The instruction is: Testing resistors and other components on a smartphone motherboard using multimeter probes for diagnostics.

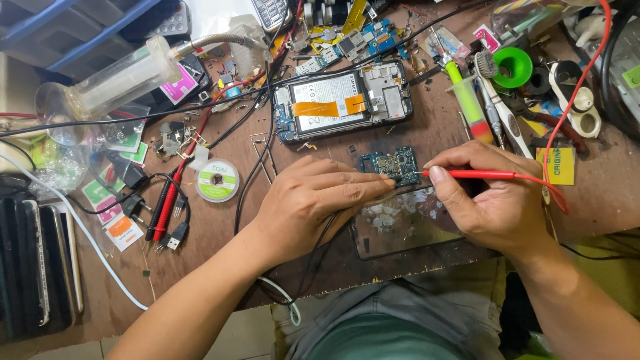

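On the worktop [220, 233], the right hand [490, 200] pinches a red probe [480, 174], its tip on the small circuit board [392, 164] below the opened phone [343, 100]. The left hand [313, 200], fingers together, steadies the board's edge; firm bracing should prevent slips.

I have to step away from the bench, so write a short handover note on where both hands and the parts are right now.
Right hand: holds the thin red test probe, tip on the small blue circuit board.
Left hand: fingers pressed at that board's lower left edge; a black lead runs under the palm.
Opened phone with white battery and orange ribbon lies just above the board, back cover off.
Clear glass panel lies below the board.
Done: phone opened, board out. Left: probing is in progress; nothing reassembled.
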